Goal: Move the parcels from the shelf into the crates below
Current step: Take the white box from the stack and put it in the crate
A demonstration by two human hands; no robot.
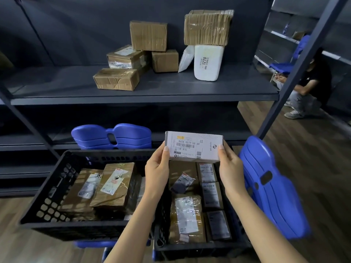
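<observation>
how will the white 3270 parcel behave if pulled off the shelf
The white parcel stands on end and props a cardboard box, so pulling it probably topples the box. Its smooth, rounded wrap looks soft, perhaps slippery.

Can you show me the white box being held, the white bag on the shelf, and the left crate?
white box (193,146): head view, middle of its labelled face.
white bag (208,62): head view, front, by the printed number.
left crate (53,188): head view, its left wall.
</observation>
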